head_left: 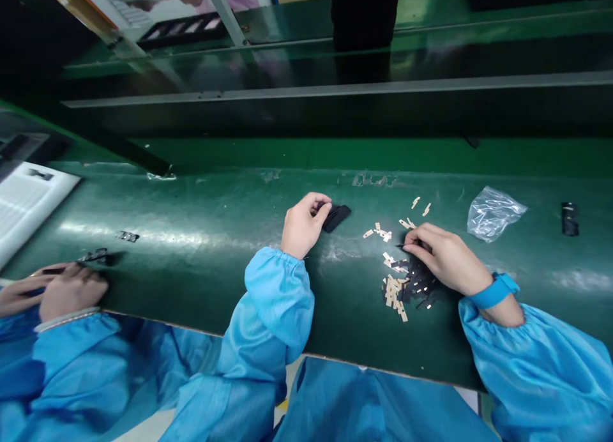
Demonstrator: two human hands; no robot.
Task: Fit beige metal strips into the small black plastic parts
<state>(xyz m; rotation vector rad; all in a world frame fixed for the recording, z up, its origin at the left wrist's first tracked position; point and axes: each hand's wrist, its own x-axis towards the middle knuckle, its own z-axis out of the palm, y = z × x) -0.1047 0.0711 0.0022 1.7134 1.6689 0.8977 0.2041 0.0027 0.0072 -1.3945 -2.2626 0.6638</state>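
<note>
My left hand (306, 223) is closed on a small black rectangular part (338, 218), thumb and fingers pinching its left end just above the green bench. Over a heap of small flat pieces, my right hand (443, 255) makes a pinch, with a thin dark tip showing at the fingertips; what kind of piece it is cannot be made out. The heap holds black strips (416, 282) below the hand and cream-coloured strips (393, 292) at its left side. More cream strips (378, 232) lie scattered between my two hands.
A crumpled clear plastic bag (495, 213) and a black part (569, 219) lie to the right. At left, a co-worker's hands (71, 289) handle a dark part near another small part (128, 236). A slanted dark post (143, 158) and a raised shelf (287, 94) bound the back.
</note>
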